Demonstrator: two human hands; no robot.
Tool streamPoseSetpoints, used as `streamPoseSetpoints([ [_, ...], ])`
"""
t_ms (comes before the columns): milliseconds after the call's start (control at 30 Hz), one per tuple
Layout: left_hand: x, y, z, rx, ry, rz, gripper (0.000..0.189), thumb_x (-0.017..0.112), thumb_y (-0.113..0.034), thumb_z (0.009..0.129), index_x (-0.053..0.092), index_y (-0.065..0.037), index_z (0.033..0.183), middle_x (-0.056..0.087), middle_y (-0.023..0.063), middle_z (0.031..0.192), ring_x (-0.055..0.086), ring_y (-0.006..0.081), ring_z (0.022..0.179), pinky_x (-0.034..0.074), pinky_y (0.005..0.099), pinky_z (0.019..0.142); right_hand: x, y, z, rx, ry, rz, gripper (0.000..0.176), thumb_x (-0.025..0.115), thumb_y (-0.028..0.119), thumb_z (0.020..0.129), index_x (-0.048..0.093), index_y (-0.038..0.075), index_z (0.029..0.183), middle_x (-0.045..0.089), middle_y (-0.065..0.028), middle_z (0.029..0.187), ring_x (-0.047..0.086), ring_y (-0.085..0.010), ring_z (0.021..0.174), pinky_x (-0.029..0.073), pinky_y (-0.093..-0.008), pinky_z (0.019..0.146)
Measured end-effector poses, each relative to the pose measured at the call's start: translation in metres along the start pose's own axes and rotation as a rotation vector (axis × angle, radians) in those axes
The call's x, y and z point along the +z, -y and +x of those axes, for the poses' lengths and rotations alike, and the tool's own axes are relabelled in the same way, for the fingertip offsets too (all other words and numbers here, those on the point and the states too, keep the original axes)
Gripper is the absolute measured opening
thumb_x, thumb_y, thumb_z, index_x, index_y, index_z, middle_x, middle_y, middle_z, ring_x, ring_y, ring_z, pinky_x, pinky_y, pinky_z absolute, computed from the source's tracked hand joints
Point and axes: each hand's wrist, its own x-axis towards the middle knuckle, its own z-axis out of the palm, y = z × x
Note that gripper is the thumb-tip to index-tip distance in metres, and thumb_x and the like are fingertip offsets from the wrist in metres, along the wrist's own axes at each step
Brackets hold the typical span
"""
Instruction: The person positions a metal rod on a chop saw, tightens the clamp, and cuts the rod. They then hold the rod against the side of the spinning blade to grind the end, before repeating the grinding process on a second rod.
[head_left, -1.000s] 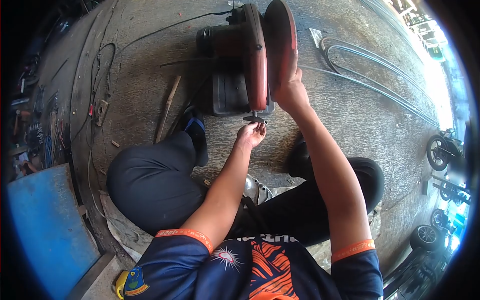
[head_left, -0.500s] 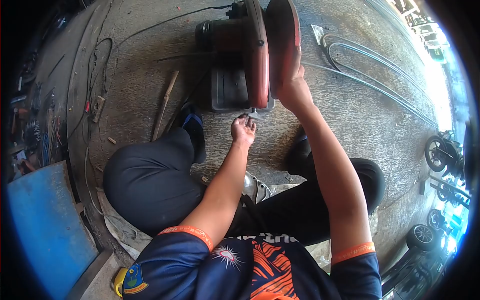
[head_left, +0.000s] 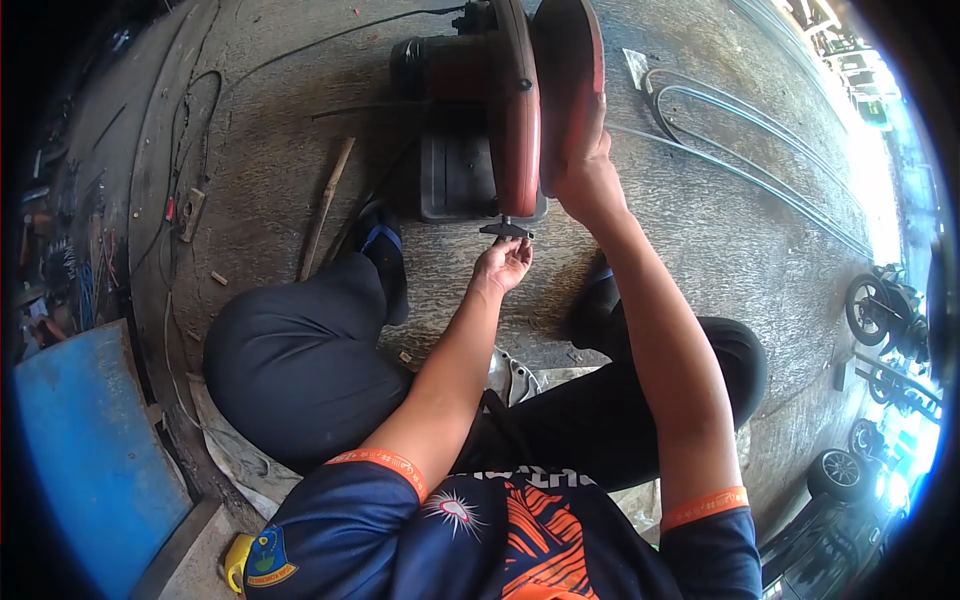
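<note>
A red chop saw [head_left: 517, 150] stands on the floor in front of me, its long curved guard facing me. At its near end a dark T-shaped handle [head_left: 505, 230] sticks out on a short shaft. My left hand [head_left: 503, 266], palm up with bent fingers, has its fingertips at the right half of that handle, just below the bar. My right hand [head_left: 592, 185] is closed against the lower right edge of a large round dark-red disc [head_left: 566, 90] on the saw's right side. Part of its fingers is hidden behind the edge.
A wooden stick [head_left: 327, 208] lies left of the saw, near my sandalled foot [head_left: 383, 250]. Bent metal rods [head_left: 740, 158] lie to the right. A blue panel [head_left: 95, 450] stands at lower left. Motorcycles [head_left: 880, 310] and a dark car [head_left: 830, 540] are at the right edge.
My left hand has moved slightly right, under the T-shaped handle. The handle, blurred before, now shows sharply with its bar crosswise. My right hand stays at the disc.
</note>
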Motion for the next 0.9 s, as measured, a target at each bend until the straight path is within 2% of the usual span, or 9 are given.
streamPoseSetpoints([
  [133,0.002,-0.002,-0.010,0.093,0.005,-0.173,0.006,0.053,-0.008,0.091,0.058,-0.008,0.093,0.062,0.0027,0.090,0.060,0.0193,0.082,0.048,0.0364,0.075,0.003,-0.004,0.000,-0.039,-0.029,0.017,0.097,0.054,0.009,0.082,-0.022,-0.001,0.142,0.033,-0.0424,0.124,0.060,-0.0499,0.085,0.055,-0.0475,0.074],
  [333,0.007,-0.011,0.003,0.198,-0.100,0.044,0.012,0.062,0.002,0.083,0.059,-0.004,0.093,0.063,0.0033,0.090,0.059,0.0173,0.085,0.050,0.0306,0.075,0.003,-0.003,-0.003,-0.083,-0.072,0.015,0.093,0.052,0.014,0.087,-0.020,0.002,0.143,0.035,-0.0421,0.122,0.059,-0.0507,0.085,0.054,-0.0486,0.072],
  [433,0.010,-0.011,0.011,0.734,-0.091,0.748,0.035,0.068,0.011,0.071,0.053,-0.007,0.097,0.059,0.0054,0.092,0.059,0.0164,0.070,0.049,0.0299,0.058,-0.001,0.002,-0.001,-0.036,-0.043,0.008,0.092,0.053,0.017,0.088,-0.020,0.002,0.143,0.036,-0.0416,0.122,0.059,-0.0513,0.085,0.054,-0.0493,0.071],
  [467,0.056,0.016,-0.028,0.890,-0.448,0.726,0.044,0.070,0.007,0.069,0.047,-0.006,0.104,0.058,0.0093,0.099,0.061,0.0195,0.079,0.049,0.0324,0.065,0.000,0.002,-0.001,-0.033,-0.048,0.005,0.093,0.053,0.017,0.088,-0.020,0.002,0.143,0.037,-0.0412,0.121,0.059,-0.0515,0.085,0.054,-0.0498,0.070],
  [567,0.041,0.024,-0.019,1.152,-0.600,1.125,0.052,0.073,0.003,0.068,0.042,-0.004,0.109,0.056,0.0152,0.102,0.059,0.0304,0.095,0.046,0.0393,0.082,0.001,0.002,-0.002,-0.049,-0.067,0.007,0.093,0.054,0.017,0.087,-0.020,0.002,0.143,0.038,-0.0407,0.120,0.059,-0.0517,0.084,0.055,-0.0506,0.068],
  [667,0.037,0.035,-0.025,1.357,-0.624,1.291,0.047,0.070,0.002,0.069,0.044,-0.004,0.108,0.056,0.0147,0.100,0.059,0.0308,0.091,0.046,0.0398,0.079,0.002,-0.001,-0.002,-0.083,-0.090,-0.007,0.094,0.054,0.017,0.087,-0.019,0.003,0.143,0.039,-0.0405,0.119,0.059,-0.0519,0.083,0.055,-0.0507,0.067],
  [767,0.015,0.017,-0.014,1.050,-0.333,1.100,0.039,0.063,0.004,0.070,0.047,-0.004,0.105,0.058,0.0112,0.098,0.061,0.0254,0.088,0.048,0.0384,0.074,0.004,-0.001,-0.001,-0.097,-0.098,-0.027,0.094,0.055,0.016,0.086,-0.018,0.002,0.144,0.039,-0.0407,0.119,0.059,-0.0522,0.083,0.055,-0.0506,0.066],
  [800,-0.001,-0.007,-0.009,0.574,0.049,0.934,0.028,0.053,0.006,0.072,0.053,-0.003,0.099,0.060,0.0079,0.091,0.062,0.0189,0.085,0.050,0.0367,0.074,0.004,-0.002,0.000,-0.097,-0.097,-0.033,0.095,0.056,0.016,0.086,-0.018,0.002,0.144,0.039,-0.0409,0.118,0.059,-0.0525,0.083,0.055,-0.0507,0.066],
  [900,-0.010,-0.017,-0.013,0.019,0.031,0.097,0.024,0.047,0.009,0.076,0.058,0.001,0.096,0.062,0.0091,0.088,0.062,0.0187,0.083,0.054,0.0357,0.077,0.001,0.000,0.000,-0.081,-0.078,-0.027,0.095,0.056,0.016,0.086,-0.017,0.002,0.144,0.039,-0.0415,0.118,0.059,-0.0532,0.085,0.055,-0.0513,0.067],
])
